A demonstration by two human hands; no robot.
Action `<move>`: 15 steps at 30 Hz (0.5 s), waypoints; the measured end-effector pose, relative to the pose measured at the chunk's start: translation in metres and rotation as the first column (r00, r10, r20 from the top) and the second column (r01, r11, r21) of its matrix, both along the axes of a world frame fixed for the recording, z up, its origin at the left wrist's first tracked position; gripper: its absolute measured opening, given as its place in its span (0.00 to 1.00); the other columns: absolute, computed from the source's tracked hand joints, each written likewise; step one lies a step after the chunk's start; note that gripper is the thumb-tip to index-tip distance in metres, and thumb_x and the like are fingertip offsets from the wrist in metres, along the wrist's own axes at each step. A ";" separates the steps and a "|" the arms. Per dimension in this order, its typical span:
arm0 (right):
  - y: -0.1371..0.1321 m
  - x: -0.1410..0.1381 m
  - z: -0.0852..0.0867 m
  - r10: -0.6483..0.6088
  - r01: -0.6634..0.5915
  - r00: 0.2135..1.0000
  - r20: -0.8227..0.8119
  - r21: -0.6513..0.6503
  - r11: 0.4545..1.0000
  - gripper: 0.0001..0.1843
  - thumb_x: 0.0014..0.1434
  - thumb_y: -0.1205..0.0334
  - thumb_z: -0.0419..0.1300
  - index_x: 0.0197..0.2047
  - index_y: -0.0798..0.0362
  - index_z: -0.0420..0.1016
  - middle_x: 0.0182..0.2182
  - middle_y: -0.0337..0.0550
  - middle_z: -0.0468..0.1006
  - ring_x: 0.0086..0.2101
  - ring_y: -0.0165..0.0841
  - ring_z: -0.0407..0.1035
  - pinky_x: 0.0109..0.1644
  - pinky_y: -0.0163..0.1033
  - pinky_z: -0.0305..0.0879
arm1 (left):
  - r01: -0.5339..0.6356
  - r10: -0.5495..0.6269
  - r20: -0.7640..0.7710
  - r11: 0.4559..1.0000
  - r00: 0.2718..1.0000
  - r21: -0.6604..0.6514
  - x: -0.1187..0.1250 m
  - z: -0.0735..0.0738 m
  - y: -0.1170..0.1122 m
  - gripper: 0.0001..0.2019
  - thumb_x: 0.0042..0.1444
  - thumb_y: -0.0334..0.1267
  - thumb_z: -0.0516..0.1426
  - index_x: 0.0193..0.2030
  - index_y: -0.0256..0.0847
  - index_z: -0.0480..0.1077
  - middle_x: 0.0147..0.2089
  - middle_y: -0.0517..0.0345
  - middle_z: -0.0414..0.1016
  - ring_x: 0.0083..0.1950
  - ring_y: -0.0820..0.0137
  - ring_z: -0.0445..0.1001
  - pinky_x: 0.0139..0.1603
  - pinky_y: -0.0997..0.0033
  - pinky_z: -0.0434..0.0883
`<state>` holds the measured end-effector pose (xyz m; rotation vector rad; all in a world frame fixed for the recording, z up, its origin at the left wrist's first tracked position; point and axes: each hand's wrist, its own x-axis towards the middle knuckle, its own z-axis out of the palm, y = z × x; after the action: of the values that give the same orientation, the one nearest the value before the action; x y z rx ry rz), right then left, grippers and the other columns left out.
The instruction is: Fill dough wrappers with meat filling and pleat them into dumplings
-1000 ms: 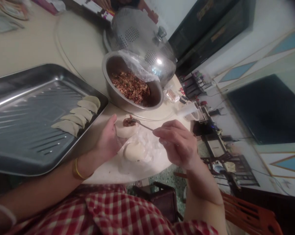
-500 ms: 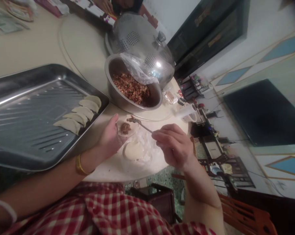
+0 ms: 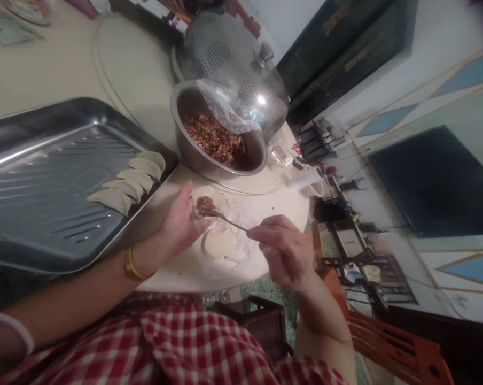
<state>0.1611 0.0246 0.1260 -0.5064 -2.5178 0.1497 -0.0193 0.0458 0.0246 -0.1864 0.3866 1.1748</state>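
A round dumpling wrapper [image 3: 216, 197] rests in my left hand [image 3: 182, 220], its thumb raised at the edge. On the wrapper sits a lump of meat filling [image 3: 205, 205]. My right hand [image 3: 283, 248] pinches the handle of a thin metal spoon [image 3: 234, 223], whose tip touches the filling. Just below lies a pale stack of wrappers [image 3: 220, 243] on a floury plastic sheet. Beyond my hands, a steel bowl [image 3: 241, 172] holds chopped filling [image 3: 215, 139]. Several folded dumplings [image 3: 131, 184] lie in a row at the right side of the metal tray on my left.
The large metal tray [image 3: 45, 200] takes up the left of the table. Behind the bowl stands a perforated steel dome lid [image 3: 229, 59], with clear plastic [image 3: 229, 109] draped between. A white plastic basket [image 3: 311, 184] stands right of the bowl. Another person's arm [image 3: 243, 16] shows at the far side.
My right hand has brought the spoon left and down, from above the wrapper's far edge onto the filling. The lump on the wrapper looks larger. My left hand stays nearly in place.
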 end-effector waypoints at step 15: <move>0.010 0.005 -0.012 -0.198 0.195 0.977 -0.085 -0.041 0.980 0.11 0.64 0.71 0.53 0.45 0.51 0.74 0.33 0.42 0.80 0.33 0.32 0.70 0.34 0.40 0.70 | 0.068 -0.065 -0.031 0.989 0.997 0.128 0.000 -0.008 -0.001 0.26 0.70 0.51 0.42 0.48 0.35 0.75 0.39 0.50 0.83 0.38 0.64 0.81 0.45 0.63 0.77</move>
<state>0.1659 0.0350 0.1142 -0.7414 -2.3661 0.1352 -0.0197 0.0444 0.0165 -0.0449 0.3363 1.1333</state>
